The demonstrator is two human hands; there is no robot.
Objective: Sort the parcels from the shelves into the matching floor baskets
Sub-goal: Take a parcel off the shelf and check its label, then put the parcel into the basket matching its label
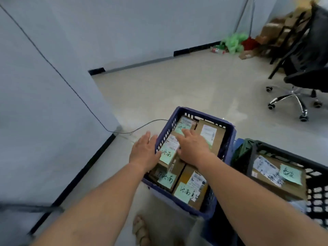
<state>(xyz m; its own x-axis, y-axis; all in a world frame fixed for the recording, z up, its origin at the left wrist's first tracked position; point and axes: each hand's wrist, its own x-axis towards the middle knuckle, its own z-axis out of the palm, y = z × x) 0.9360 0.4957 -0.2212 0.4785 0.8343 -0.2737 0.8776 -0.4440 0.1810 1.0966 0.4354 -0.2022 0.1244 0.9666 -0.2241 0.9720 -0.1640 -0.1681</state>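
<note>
A blue floor basket [229,137] holds several brown cardboard parcels with green handwritten notes. My right hand [192,147] lies flat, fingers straight, on top of the parcels in the middle of the basket. My left hand [144,150] is at the basket's left rim, fingers straight, its thumb side touching a small parcel with a green note [167,154]. A black basket [317,176] to the right holds another labelled parcel [276,176].
A wall stands close on the left, with a thin cable [124,132] running down it onto the floor. A black office chair [301,75] stands at the right. Cardboard boxes and green bags [234,41] pile in the far corner. My foot [140,229] is beside the blue basket.
</note>
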